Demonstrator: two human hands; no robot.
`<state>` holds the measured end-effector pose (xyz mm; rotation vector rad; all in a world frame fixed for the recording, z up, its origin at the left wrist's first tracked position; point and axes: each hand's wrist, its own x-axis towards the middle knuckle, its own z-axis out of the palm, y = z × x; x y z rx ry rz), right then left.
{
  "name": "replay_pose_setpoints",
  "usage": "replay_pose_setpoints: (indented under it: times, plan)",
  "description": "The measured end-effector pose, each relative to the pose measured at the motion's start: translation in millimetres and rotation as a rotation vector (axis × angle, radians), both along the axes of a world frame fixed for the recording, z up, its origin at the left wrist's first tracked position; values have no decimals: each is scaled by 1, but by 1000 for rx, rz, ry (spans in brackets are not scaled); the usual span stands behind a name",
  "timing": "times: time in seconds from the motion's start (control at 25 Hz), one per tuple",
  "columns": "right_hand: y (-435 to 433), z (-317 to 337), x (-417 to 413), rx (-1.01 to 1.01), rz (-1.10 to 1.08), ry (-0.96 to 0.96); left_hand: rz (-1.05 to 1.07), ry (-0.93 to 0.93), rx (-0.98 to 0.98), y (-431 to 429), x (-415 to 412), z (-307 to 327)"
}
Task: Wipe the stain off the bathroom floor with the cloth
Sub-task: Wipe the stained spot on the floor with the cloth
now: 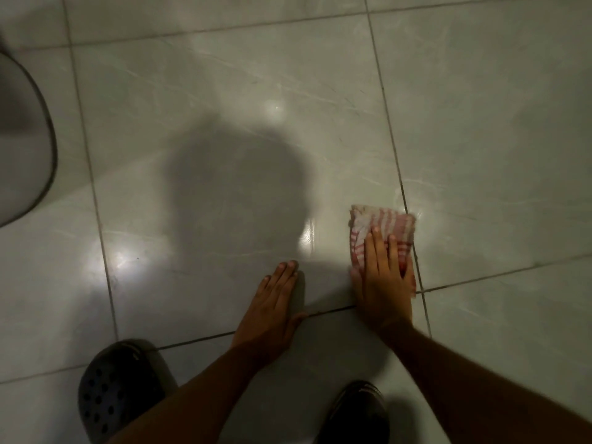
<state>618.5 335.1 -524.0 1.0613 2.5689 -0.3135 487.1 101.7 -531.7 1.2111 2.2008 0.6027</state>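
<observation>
While flat on the floor (pixel 224 91), right hand (pixel 381 283) pressed palm-down on the cloth (pixel 384 224), fingers spread, not clenched; cloth under and ahead of the fingertips, across a grout line. Left hand (pixel 272 312) empty, flat on tile just beside. No stain discernible.

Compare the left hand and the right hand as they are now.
The right hand lies flat on the red-and-white striped cloth, pressing it to the tiled floor; the left hand rests straight on bare tile and holds nothing. The right hand sits beside the grout crossing, farther forward; the left hand lies nearer the body, across a grout line. Both are palm down with fingers extended.
</observation>
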Motion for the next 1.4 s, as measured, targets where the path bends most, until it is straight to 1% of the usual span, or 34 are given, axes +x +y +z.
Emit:
replay_pose_setpoints:
  times: [0.08,0.16,0.28,0.4,0.52,0.6,0.68,0.72,0.8,0.88,0.92,1.04,1.12,1.2,1.28,1.4]
  plan:
    - [-31,6,57,-18,-69,-24,-5,6,15,-1,0,-2]
    - [-53,14,98,-36,-109,-88,-9,10,17,-1,0,-2]
    - [-44,18,107,-78,-32,-145,6,-2,27,0,1,0]
    - [6,14,53,-23,-10,-132,5,5,29,0,1,1]
    - [57,3,-36,47,-20,-24,6,-1,34,-1,0,-1]
    - [65,0,-82,53,11,31,5,-1,30,-2,1,-2]
    - [48,-2,-96,62,50,73,5,-8,26,-1,0,-1]
    - [32,-3,-89,68,89,83,12,-18,22,0,0,0]
    - [-9,-1,-50,48,202,89,18,-30,9,0,-1,1]
    - [-48,-1,12,-12,269,86,9,-27,-2,-1,0,2]
    - [-59,2,43,-38,264,77,2,-25,-4,0,0,1]
    - [-52,14,107,-87,129,-17,6,-29,10,-1,0,-1]
    - [-12,18,108,-44,-8,-75,4,-30,27,0,0,0]
    - [31,17,72,-17,-127,-81,4,-29,23,-1,-1,1]
    - [55,11,19,1,-203,-29,8,-31,20,-1,0,1]
    - [37,2,-53,53,-232,62,11,-43,33,0,1,2]
